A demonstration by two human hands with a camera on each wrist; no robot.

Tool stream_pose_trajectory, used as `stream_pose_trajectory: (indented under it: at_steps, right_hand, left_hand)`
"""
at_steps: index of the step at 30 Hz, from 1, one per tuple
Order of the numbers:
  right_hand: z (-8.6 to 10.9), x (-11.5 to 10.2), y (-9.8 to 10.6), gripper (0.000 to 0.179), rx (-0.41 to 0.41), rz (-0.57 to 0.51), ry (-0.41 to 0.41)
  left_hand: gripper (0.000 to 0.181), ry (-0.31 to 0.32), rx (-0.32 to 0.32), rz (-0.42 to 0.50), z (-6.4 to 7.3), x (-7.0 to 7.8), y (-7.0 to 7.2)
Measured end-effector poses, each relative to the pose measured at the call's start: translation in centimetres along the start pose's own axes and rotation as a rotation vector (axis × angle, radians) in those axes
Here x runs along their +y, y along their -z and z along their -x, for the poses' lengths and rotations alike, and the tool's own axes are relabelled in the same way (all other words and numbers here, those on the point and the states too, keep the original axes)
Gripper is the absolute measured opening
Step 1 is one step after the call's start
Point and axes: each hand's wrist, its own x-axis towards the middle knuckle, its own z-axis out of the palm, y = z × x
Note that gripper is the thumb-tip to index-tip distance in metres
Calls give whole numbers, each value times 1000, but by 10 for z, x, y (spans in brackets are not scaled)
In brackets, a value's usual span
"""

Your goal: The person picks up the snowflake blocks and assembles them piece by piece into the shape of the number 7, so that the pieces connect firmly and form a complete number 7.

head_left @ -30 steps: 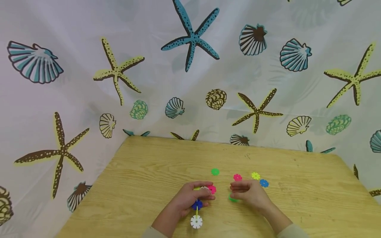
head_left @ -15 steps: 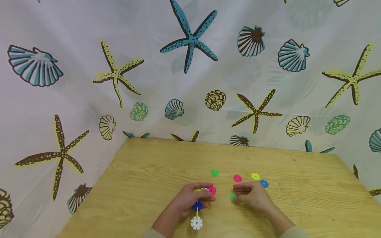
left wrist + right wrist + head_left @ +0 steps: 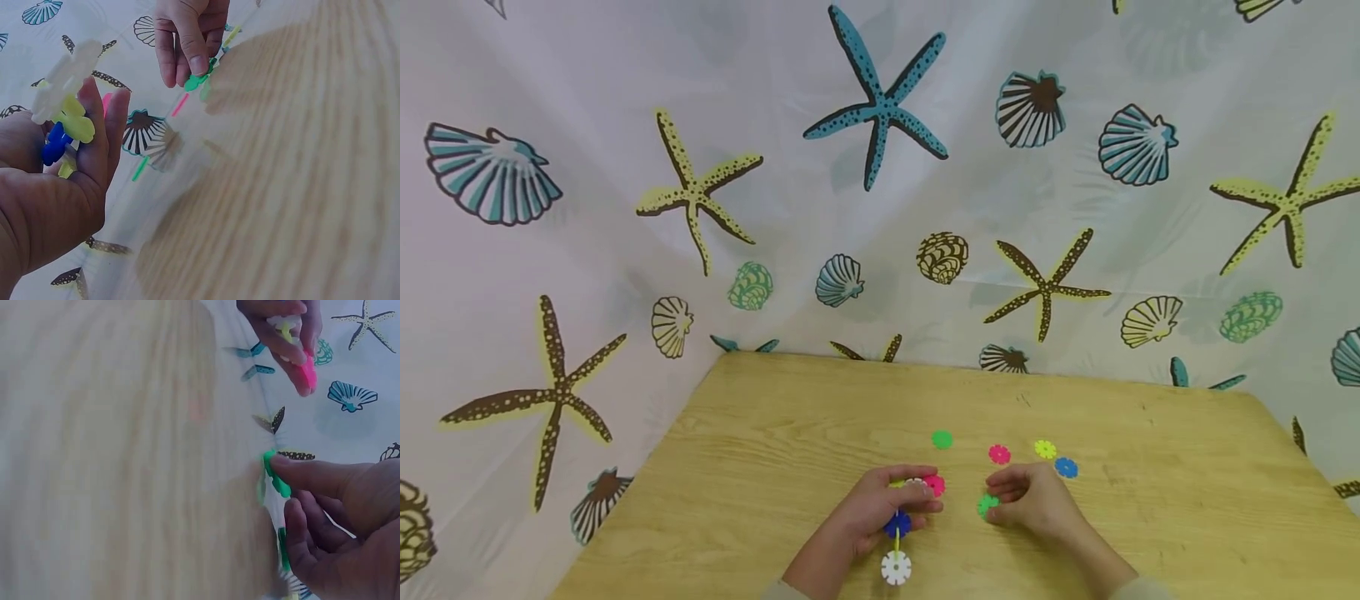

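Note:
My left hand (image 3: 874, 507) holds a chain of interlocking notched plastic discs above the table. A white disc (image 3: 896, 568) hangs at its near end, joined through a yellow piece to a dark blue disc (image 3: 897, 524). At the far end a pink disc (image 3: 933, 485) shows between the thumb and fingers; part of the chain is hidden by the hand. To the right, my right hand (image 3: 1036, 505) pinches a green notched disc (image 3: 987, 506) by its edge. In the right wrist view that green disc (image 3: 278, 475) stands tilted at the thumb tip, close to the tabletop.
Beyond the hands, loose discs lie flat on the wooden table (image 3: 760, 467): a green one (image 3: 942, 439), a pink one (image 3: 999, 454), a yellow one (image 3: 1045, 449) and a blue one (image 3: 1066, 467). A curtain (image 3: 880, 208) printed with starfish and shells surrounds the table's back and sides.
The green disc at my right hand has come further into view, its face now showing, as the fingers shifted slightly right. My left hand keeps its hold on the chain.

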Motion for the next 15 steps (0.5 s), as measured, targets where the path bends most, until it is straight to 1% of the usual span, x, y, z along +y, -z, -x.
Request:
stream_pose_trajectory:
  at_steps: [6, 9, 12, 15]
  right_hand:
    - [0, -3, -6, 36, 75, 69, -43]
    - [1, -6, -7, 30, 104, 100, -72]
    - [2, -9, -6, 25, 108, 76, -100]
    - [0, -11, -5, 21, 117, 3, -138]
  left_hand:
    - [47, -3, -13, 5, 0, -2, -2]
    - [46, 2, -7, 17, -1, -2, -3]
    - [46, 9, 0, 18, -1, -2, -3]
    - [48, 9, 0, 12, 0, 0, -2]
